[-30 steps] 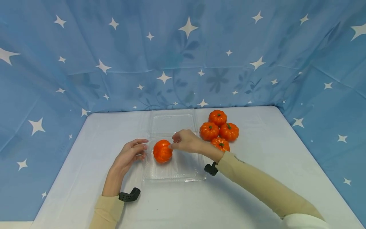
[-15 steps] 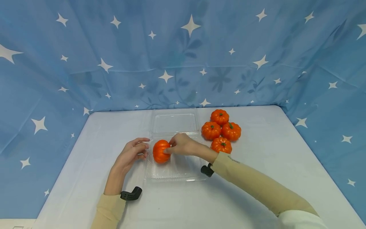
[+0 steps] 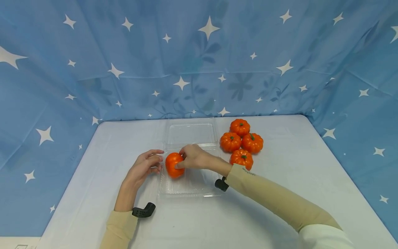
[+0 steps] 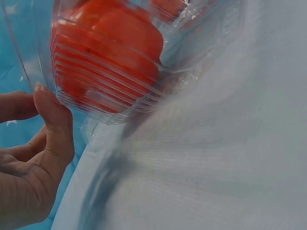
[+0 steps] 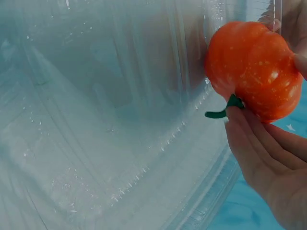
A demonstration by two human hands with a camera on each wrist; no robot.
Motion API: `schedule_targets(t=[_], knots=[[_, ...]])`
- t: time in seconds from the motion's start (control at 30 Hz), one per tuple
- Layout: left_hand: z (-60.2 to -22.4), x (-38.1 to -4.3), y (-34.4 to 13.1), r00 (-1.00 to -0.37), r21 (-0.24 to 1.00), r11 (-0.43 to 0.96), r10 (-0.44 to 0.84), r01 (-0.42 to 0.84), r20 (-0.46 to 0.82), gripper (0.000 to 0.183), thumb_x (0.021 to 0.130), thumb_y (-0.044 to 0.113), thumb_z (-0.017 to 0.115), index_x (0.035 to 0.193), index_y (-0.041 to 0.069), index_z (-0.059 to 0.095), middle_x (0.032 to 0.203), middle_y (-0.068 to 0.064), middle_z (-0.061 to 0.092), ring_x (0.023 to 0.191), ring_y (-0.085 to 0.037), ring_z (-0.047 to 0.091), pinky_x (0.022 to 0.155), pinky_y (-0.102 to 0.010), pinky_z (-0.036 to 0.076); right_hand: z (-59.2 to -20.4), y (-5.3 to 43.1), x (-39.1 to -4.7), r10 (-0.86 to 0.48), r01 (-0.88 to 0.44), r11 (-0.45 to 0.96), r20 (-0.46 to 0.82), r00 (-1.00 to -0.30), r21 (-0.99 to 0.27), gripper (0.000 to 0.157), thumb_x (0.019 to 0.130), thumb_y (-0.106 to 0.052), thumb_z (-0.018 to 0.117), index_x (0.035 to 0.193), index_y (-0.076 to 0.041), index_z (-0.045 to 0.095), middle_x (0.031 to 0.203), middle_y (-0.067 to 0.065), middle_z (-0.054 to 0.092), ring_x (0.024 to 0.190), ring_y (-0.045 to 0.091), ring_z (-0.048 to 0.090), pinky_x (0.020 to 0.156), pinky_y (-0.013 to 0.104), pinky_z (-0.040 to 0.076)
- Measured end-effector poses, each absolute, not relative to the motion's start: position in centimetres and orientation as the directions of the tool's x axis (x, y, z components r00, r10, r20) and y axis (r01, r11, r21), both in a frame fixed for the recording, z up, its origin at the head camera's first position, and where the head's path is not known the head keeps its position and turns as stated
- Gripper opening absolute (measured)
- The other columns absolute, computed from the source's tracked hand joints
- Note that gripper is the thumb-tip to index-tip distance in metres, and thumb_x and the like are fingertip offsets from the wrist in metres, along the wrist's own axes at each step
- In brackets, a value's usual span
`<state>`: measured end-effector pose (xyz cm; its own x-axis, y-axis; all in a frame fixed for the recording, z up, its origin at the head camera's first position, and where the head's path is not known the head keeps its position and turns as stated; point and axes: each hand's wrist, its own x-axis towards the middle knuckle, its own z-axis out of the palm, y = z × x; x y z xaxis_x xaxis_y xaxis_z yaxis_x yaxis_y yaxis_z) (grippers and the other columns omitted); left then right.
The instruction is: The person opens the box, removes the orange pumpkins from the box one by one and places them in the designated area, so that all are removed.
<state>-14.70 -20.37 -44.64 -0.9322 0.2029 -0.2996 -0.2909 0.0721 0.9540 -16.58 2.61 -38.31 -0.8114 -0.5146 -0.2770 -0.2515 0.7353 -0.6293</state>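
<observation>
A clear plastic clamshell container (image 3: 199,188) lies with its lid (image 3: 191,133) folded back. In its left part is an orange toy pumpkin (image 3: 174,165), tipped on its side; its green stem (image 5: 234,101) shows in the right wrist view. My right hand (image 3: 196,157) holds this pumpkin, thumb on the near side and fingers curled over the far side. At the container's left edge, my left hand (image 3: 143,167) pinches the rim. The left wrist view has the left hand's thumb and finger (image 4: 53,117) meeting at the plastic edge, the pumpkin showing through the ribbed wall.
Several more orange pumpkins (image 3: 241,158) sit grouped on the white table (image 3: 295,166), right of the container and beyond my right forearm. A blue star-patterned curtain (image 3: 140,52) hangs behind and at both sides. Black bands (image 3: 144,210) are on both wrists.
My right hand has moved left and closed further round the pumpkin, which has turned and shifted slightly left in the container. The left hand stays at the rim. The head view has shifted slightly.
</observation>
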Motion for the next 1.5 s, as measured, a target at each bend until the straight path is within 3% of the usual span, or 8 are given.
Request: schedule_targets(t=[0.37, 0.63, 0.87, 1.03, 1.17, 1.5], knots=[[-44.7, -14.7, -20.3, -0.934, 0.958, 0.05, 0.217, -0.281, -0.285, 0.042, 0.103, 0.01, 0.054, 0.141, -0.007, 0.047, 0.081, -0.002, 0.061, 0.067, -0.014, 0.057, 0.064, -0.025, 0.053, -37.9, 2.8, -14.7, -0.617, -0.526, 0.738, -0.106, -0.78, -0.422, 0.052, 0.086, -0.01, 0.082, 0.134, -0.002, 0.063, 0.121, 0.013, 0.068, 0.103, 0.024, 0.065, 0.094, 0.035, 0.057], [-44.7, -14.6, -20.4, -0.934, 0.959, 0.045, 0.217, -0.281, -0.284, 0.043, 0.103, 0.01, 0.054, 0.142, -0.007, 0.046, 0.082, -0.001, 0.062, 0.067, -0.013, 0.057, 0.063, -0.024, 0.052, -38.0, 3.6, -14.5, -0.698, -0.602, 0.655, -0.061, -0.713, -0.456, 0.041, 0.088, 0.003, 0.074, 0.127, -0.012, 0.073, 0.112, 0.009, 0.07, 0.094, 0.02, 0.06, 0.088, 0.031, 0.058], [-44.7, -14.6, -20.3, -0.935, 0.959, 0.049, 0.211, -0.279, -0.283, 0.044, 0.103, 0.011, 0.055, 0.142, -0.007, 0.046, 0.088, -0.003, 0.062, 0.067, -0.013, 0.057, 0.062, -0.023, 0.053, -38.0, 3.6, -14.3, -0.684, -0.563, 0.664, -0.095, -0.723, -0.492, 0.045, 0.09, 0.0, 0.075, 0.133, -0.012, 0.068, 0.119, 0.011, 0.07, 0.103, 0.024, 0.065, 0.095, 0.036, 0.058], [-44.7, -14.7, -20.4, -0.935, 0.959, 0.056, 0.211, -0.279, -0.285, 0.043, 0.103, 0.011, 0.055, 0.142, -0.006, 0.047, 0.089, -0.004, 0.063, 0.068, -0.013, 0.057, 0.063, -0.023, 0.053, -38.0, 3.4, -14.5, -0.619, -0.467, 0.728, -0.188, -0.763, -0.503, 0.058, 0.09, -0.011, 0.079, 0.142, -0.003, 0.056, 0.134, 0.015, 0.064, 0.118, 0.027, 0.063, 0.1, 0.037, 0.056], [-44.7, -14.8, -20.4, -0.934, 0.957, 0.058, 0.213, -0.283, -0.289, 0.045, 0.103, 0.011, 0.055, 0.143, -0.007, 0.046, 0.088, -0.004, 0.064, 0.068, -0.013, 0.058, 0.063, -0.024, 0.053, -38.1, 3.1, -14.8, -0.599, -0.433, 0.752, -0.242, -0.763, -0.496, 0.064, 0.087, -0.017, 0.083, 0.141, 0.003, 0.056, 0.139, 0.016, 0.063, 0.124, 0.027, 0.061, 0.105, 0.036, 0.053], [-44.7, -14.8, -20.4, -0.934, 0.956, 0.06, 0.206, -0.287, -0.293, 0.044, 0.102, 0.01, 0.056, 0.142, -0.006, 0.047, 0.087, -0.003, 0.063, 0.067, -0.012, 0.058, 0.064, -0.024, 0.053, -39.1, 2.0, -15.4, -0.605, -0.412, 0.768, -0.345, -0.718, -0.491, 0.073, 0.079, -0.024, 0.091, 0.138, 0.001, 0.057, 0.126, 0.009, 0.066, 0.112, 0.019, 0.062, 0.103, 0.032, 0.053]])
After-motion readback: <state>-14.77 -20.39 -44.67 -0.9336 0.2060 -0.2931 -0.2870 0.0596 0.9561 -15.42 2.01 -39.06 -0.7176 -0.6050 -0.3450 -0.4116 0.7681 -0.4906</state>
